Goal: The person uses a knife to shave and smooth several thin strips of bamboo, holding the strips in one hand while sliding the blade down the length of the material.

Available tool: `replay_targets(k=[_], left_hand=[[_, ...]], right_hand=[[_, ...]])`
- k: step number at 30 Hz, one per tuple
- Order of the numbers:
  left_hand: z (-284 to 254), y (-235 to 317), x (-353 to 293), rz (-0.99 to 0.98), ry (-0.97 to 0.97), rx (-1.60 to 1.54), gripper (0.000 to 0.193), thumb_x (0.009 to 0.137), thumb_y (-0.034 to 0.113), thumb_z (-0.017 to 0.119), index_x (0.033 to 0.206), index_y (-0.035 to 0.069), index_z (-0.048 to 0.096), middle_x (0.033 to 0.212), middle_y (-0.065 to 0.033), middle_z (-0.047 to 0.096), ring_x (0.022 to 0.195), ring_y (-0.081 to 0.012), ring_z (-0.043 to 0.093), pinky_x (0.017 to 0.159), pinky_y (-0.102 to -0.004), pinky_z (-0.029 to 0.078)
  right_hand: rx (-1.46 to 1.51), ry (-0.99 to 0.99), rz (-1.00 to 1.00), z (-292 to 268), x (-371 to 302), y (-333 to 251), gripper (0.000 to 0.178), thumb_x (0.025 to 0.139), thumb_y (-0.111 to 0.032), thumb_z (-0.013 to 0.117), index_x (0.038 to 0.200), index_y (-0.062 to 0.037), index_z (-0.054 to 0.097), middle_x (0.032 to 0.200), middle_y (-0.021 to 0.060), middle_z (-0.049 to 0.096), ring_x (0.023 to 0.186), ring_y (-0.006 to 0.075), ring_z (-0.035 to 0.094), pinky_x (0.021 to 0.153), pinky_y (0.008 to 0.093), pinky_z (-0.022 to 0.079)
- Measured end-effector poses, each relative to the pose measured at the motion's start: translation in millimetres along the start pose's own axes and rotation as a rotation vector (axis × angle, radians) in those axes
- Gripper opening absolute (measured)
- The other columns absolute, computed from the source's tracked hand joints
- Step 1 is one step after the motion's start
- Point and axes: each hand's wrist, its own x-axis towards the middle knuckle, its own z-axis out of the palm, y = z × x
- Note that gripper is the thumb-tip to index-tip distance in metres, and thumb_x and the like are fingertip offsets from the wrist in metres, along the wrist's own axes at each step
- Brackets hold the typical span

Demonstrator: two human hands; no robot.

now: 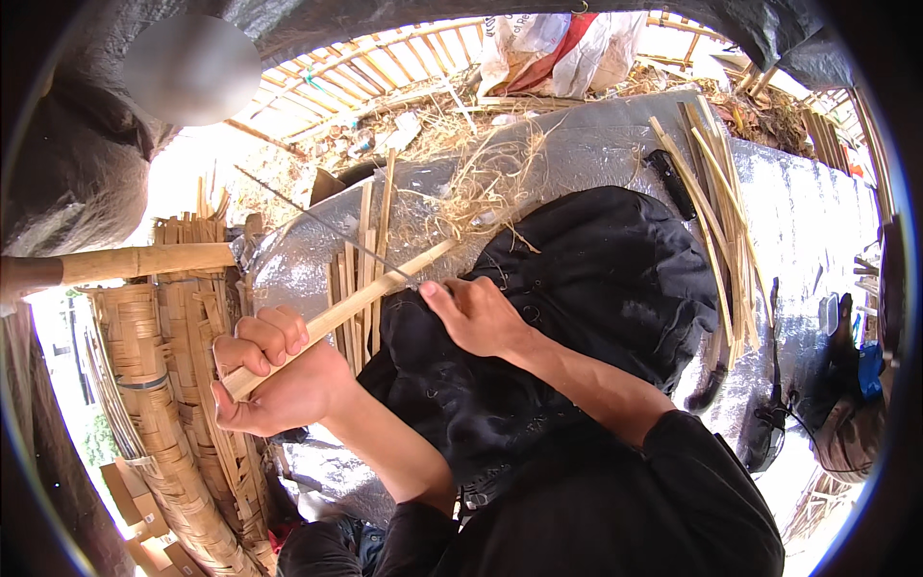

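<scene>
My left hand (288, 380) is closed around the lower end of a pale split bamboo strip (341, 313), which slants up to the right over my lap. In my right hand (486, 319) is a long, thin-bladed knife (317, 223); its handle is hidden by the fingers. The blade reaches up and left from my thumb and crosses the strip near its upper end. A black cloth (596, 260) covers my legs below both hands. Behind the held strip, several narrow bamboo strips (367, 252) lie side by side.
Curly shavings (495, 178) litter the silver mat (803, 216) ahead. More strips (735, 231) lie at the right, beside a black handle-like object (671, 183). Woven bamboo rolls (144, 346) and a bamboo pole (144, 260) stand left. A white sack (606, 58) rests against the far fence.
</scene>
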Motion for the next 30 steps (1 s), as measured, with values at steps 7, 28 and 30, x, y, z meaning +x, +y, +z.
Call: replay_targets(k=[7, 28, 30], left_hand=[[21, -18, -24, 0.103, 0.180, 0.098, 0.049, 0.097, 0.053, 0.037, 0.067, 0.014, 0.032, 0.055, 0.0003, 0.026, 0.049, -0.0108, 0.021, 0.048, -0.0273, 0.023], [67, -55, -21, 0.096, 0.096, 0.093, 0.053, 0.098, 0.054, 0.037, 0.066, 0.011, 0.033, 0.054, 0.0006, 0.025, 0.047, -0.0110, 0.020, 0.046, -0.0266, 0.020], [64, -49, -14, 0.030, 0.080, 0.125, 0.052, 0.096, 0.054, 0.038, 0.066, 0.012, 0.033, 0.054, 0.0000, 0.026, 0.047, -0.0111, 0.018, 0.046, -0.0273, 0.020]], right_hand=[[-0.274, 0.118, 0.066, 17, -8, 106, 0.062, 0.100, -0.053, 0.051, 0.071, 0.0006, 0.065, 0.066, 0.0269, 0.064, 0.068, 0.0494, 0.065, 0.064, 0.0560, 0.054], [-0.234, 0.139, 0.132, -17, -6, 68, 0.053, 0.107, -0.038, 0.043, 0.080, 0.0029, 0.063, 0.076, 0.0313, 0.062, 0.075, 0.0508, 0.061, 0.065, 0.0504, 0.048], [0.083, 0.200, 0.023, -7, 2, 24, 0.046, 0.107, -0.036, 0.043, 0.085, 0.0011, 0.060, 0.077, 0.0298, 0.056, 0.082, 0.0518, 0.054, 0.063, 0.0497, 0.045]])
